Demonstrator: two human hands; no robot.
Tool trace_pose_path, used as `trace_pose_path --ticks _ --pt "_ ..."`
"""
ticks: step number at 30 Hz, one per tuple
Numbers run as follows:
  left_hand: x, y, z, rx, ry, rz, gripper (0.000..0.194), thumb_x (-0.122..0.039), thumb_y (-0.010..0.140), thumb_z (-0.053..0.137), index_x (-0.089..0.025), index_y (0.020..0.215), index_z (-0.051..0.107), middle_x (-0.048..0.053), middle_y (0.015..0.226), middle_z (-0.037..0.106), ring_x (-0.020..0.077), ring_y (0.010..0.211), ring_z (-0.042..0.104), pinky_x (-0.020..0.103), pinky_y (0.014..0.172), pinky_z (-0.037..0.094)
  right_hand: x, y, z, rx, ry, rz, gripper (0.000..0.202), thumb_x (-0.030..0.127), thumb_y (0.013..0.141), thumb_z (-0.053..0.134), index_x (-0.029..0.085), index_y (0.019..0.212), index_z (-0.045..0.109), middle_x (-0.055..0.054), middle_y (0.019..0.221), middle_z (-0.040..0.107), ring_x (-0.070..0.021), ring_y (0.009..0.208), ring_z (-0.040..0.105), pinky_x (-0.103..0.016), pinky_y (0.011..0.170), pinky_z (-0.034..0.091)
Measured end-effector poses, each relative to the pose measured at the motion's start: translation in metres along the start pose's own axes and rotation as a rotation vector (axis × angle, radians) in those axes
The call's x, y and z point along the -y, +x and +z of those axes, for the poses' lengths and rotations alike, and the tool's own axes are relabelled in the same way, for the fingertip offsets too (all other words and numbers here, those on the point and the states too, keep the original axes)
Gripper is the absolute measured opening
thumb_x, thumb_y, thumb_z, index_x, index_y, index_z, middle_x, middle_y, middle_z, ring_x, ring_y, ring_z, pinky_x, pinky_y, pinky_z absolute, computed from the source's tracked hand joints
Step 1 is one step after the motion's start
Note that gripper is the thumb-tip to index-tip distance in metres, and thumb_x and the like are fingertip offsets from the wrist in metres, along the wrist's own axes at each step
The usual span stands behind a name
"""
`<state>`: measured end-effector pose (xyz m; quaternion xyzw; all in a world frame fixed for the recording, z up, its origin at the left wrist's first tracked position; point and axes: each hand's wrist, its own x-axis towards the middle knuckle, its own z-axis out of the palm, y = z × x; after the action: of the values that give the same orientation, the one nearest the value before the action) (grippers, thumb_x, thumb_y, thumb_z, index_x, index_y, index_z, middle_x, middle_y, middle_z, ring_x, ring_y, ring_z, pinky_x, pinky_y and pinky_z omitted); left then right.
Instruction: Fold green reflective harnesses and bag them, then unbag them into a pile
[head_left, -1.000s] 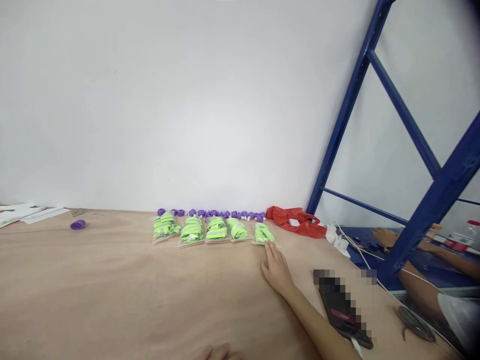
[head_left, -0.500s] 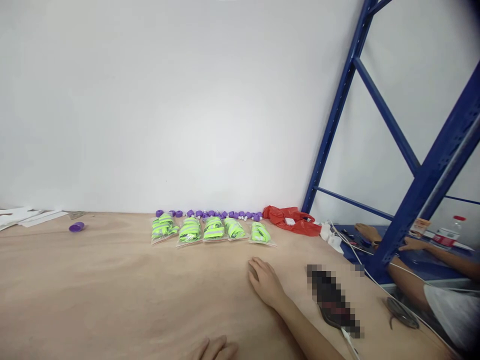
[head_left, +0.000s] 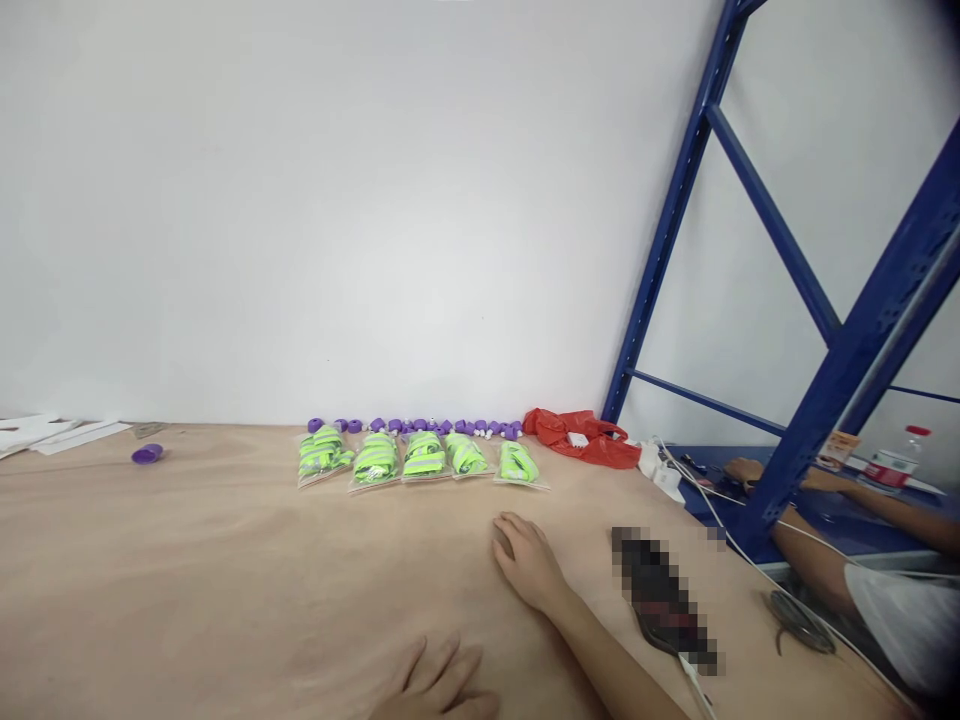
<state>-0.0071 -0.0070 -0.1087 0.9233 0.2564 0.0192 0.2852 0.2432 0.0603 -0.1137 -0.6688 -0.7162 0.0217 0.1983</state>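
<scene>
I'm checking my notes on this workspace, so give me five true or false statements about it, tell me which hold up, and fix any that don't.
1. The right hand is nearer to the white wall than the left hand is. True.
2. Five clear bags with bright green contents lie in a row. True.
3. The right hand is clutching one of the clear bags. False: it is apart from them, on the near side of the row.
4. The red plastic bag lies left of the row. False: it lies to the right.
5. Small purple pieces lie between the row and the wall. True.
</scene>
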Motion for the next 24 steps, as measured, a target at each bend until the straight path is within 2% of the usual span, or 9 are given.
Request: trace_pose_path --ticks 3,7,11,15,21,24 --pt "-0.01 0.009 -0.024 0.07 0.0 -0.031 0.054 -0.06 0.098 0.044 -0.038 0.147 0.047 0.008 0.158 0.031 0.0424 0.146 0.024 0.069 0.114 0.021 0.0 0.001 0.0 -0.004 0.002 0.004 0.041 0.022 0.092 0.049 0.017 0.129 0.064 -0.013 0.14 0.06 -0.0265 0.131 0.054 -0.042 0.113 0.037" --pt "-0.014 0.024 -0.038 0.067 0.047 0.078 0.067 -0.06 0.094 0.052 -0.032 0.153 0.037 0.012 0.161 0.026 0.0409 0.149 0.02 0.07 0.116 0.013 -0.001 0.001 0.001 -0.014 0.006 0.005 0.04 0.021 0.092 0.049 0.017 0.128 0.065 -0.013 0.14 0.06 -0.0261 0.132 0.053 -0.041 0.114 0.036" --pt "-0.01 0.041 -0.039 -0.009 0.057 0.111 0.067 -0.052 0.092 0.059 -0.032 0.152 0.039 0.012 0.162 0.027 0.038 0.148 0.025 0.067 0.117 0.013 -0.004 0.001 0.004 -0.022 0.01 -0.005 0.039 0.021 0.092 0.049 0.016 0.127 0.065 -0.012 0.138 0.061 -0.0254 0.129 0.055 -0.04 0.112 0.037" --pt "-0.007 0.054 -0.035 -0.077 0.029 0.118 0.06 -0.047 0.092 0.056 -0.033 0.149 0.043 0.007 0.162 0.03 0.0345 0.148 0.028 0.064 0.119 0.013 -0.009 0.004 0.006 -0.034 0.014 -0.012 0.037 0.022 0.092 0.05 0.017 0.125 0.066 -0.011 0.136 0.062 -0.0241 0.126 0.056 -0.037 0.111 0.038" --pt "-0.005 0.057 -0.034 -0.127 -0.019 0.152 0.056 -0.048 0.093 0.055 -0.034 0.147 0.047 0.007 0.159 0.035 0.034 0.147 0.031 0.064 0.119 0.013 -0.017 0.014 0.001 -0.081 -0.015 -0.02 0.027 0.018 0.092 0.048 0.02 0.108 0.069 -0.006 0.119 0.069 -0.0182 0.112 0.061 -0.028 0.1 0.044" --pt "-0.004 0.056 -0.033 -0.14 -0.038 0.147 0.056 -0.047 0.092 0.057 -0.035 0.146 0.047 0.007 0.159 0.035 0.034 0.146 0.032 0.063 0.119 0.013 -0.024 0.023 -0.006 -0.125 -0.086 0.019 0.029 0.018 0.093 0.045 0.019 0.112 0.067 -0.008 0.117 0.068 -0.0208 0.11 0.06 -0.031 0.097 0.044"
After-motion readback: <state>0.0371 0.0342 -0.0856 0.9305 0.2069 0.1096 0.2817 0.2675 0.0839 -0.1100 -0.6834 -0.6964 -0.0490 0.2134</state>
